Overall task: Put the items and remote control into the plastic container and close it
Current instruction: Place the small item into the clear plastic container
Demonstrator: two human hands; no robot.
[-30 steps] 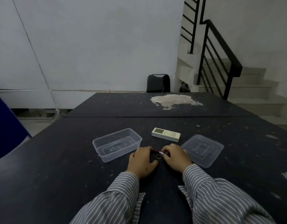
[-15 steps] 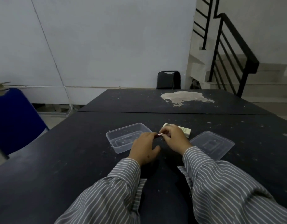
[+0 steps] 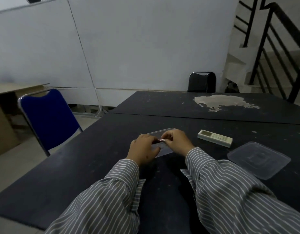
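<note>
My left hand (image 3: pixel 143 148) and my right hand (image 3: pixel 177 142) are together above the clear plastic container (image 3: pixel 162 150), which they mostly hide. Between their fingertips they pinch a small dark red stick-like item (image 3: pixel 159 141) with a pale end. A small ring seen earlier is out of sight now. The white remote control (image 3: pixel 215 138) lies on the black table to the right of my hands. The clear lid (image 3: pixel 259 159) lies flat further right and nearer to me.
The black table (image 3: pixel 95 166) has a second table butted behind it with a worn pale patch (image 3: pixel 221 101). A blue chair (image 3: pixel 48 119) stands at the left edge, a black chair (image 3: pixel 201 81) at the far end, stairs with a black rail (image 3: pixel 272 48) at right.
Both hands lifted the small red item off the table and carried it left, over the container. My head turned left, so the blue chair came into view.
</note>
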